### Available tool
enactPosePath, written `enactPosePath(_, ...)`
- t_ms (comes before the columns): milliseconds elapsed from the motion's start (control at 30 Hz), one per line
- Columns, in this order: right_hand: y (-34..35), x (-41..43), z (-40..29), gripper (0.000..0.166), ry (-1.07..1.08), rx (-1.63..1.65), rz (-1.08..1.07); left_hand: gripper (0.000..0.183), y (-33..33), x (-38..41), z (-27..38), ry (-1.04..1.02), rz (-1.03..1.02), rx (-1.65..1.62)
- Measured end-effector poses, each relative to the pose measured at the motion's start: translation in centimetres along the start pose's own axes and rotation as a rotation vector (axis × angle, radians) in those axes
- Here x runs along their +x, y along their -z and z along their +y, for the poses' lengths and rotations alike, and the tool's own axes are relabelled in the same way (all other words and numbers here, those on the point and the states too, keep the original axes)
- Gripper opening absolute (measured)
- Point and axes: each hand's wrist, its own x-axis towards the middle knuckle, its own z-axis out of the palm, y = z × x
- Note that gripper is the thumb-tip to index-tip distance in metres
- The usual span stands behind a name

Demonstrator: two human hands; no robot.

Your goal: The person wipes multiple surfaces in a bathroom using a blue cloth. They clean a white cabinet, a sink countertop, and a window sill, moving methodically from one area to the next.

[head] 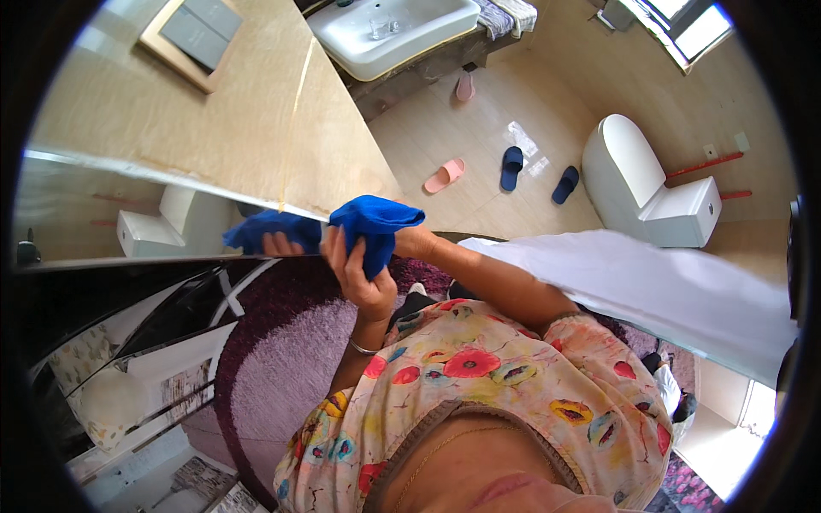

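Note:
A bright blue cloth (378,218) is bunched between my hands beside the end of a reflective panel (205,224). My left hand (359,272) grips its lower folds, fingers curled around them; a silver bangle circles that wrist. Behind the cloth is my right hand (414,237), mostly covered by it; its fingers are hidden, so its hold cannot be made out. The panel, set along a beige tiled wall (256,115), mirrors the cloth and some fingers.
A white sink (397,32) is beyond the wall. Pink slippers (446,176) and dark blue slippers (512,168) lie on the tiled floor near a white toilet (632,173). White fabric (654,288) hangs at right; a purple rug (282,372) lies below.

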Motion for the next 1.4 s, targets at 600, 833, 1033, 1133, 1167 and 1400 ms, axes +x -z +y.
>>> enactPosePath(600, 4.6, -2.7, 7.7, 0.055, -0.549, 1.02, 0.605, 0.027, -8.8, 3.0, 0.5, 0.275, -0.278, -0.462)
enactPosePath(833, 9.6, -5.4, 8.3, 0.031, -0.717, -0.538, 0.368, 0.028, -13.2, 0.6, 0.2, 0.481, -0.545, -0.6)
enactPosePath(1033, 11.7, -8.4, 8.0, 0.028, -0.912, -0.66, 0.354, 0.028, -16.4, -1.2, 1.6, 0.504, -0.614, -0.627)
enactPosePath(1133, 12.9, -9.7, 7.8, 0.027, -0.956, -0.606, 0.355, 0.028, -17.3, -1.9, 2.3, 0.484, -0.634, -0.629)
enactPosePath(1167, 13.2, -10.4, 7.9, 0.027, -0.966, -0.59, 0.341, 0.028, -17.4, -2.1, 2.5, 0.505, -0.671, -0.629)
enactPosePath(1400, 14.9, -13.4, 10.4, 0.019, -0.727, -0.251, 0.393, 0.024, -16.9, -0.3, 4.0, 0.401, -0.671, -0.574)
